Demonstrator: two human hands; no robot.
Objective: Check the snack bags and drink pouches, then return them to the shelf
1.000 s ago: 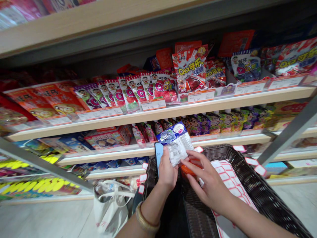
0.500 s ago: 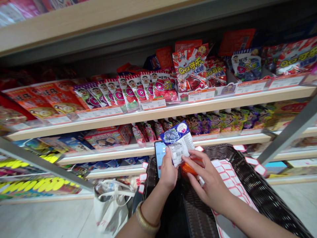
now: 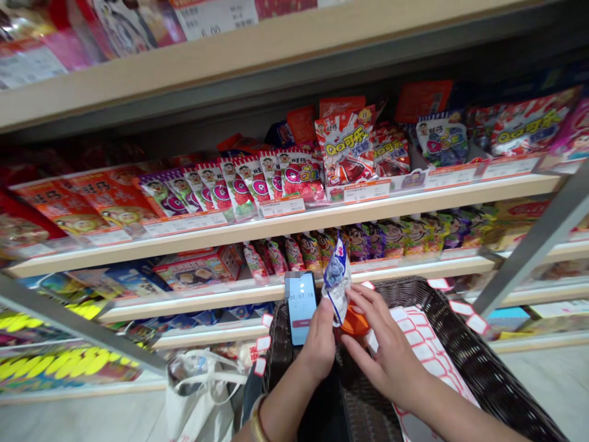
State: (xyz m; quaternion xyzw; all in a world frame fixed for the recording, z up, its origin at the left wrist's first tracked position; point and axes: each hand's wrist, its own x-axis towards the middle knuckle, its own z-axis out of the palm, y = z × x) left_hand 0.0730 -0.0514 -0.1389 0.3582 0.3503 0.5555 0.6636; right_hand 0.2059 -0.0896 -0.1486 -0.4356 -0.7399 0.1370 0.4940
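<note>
The left hand (image 3: 319, 347) gripped the lower end of a snack packet (image 3: 338, 279), just below and right of the frame's centre. The packet stood between both hands, long axis nearly upright, turned almost edge-on, closer to the left. The right hand (image 3: 389, 353), half open, fingers spread, seemed to touch its right edge.

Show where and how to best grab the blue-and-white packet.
Probably pinch the packet by its narrow top, from above: it points up, uncovered, while the left hand holds the lower part and the right hand crowds one side.
</note>
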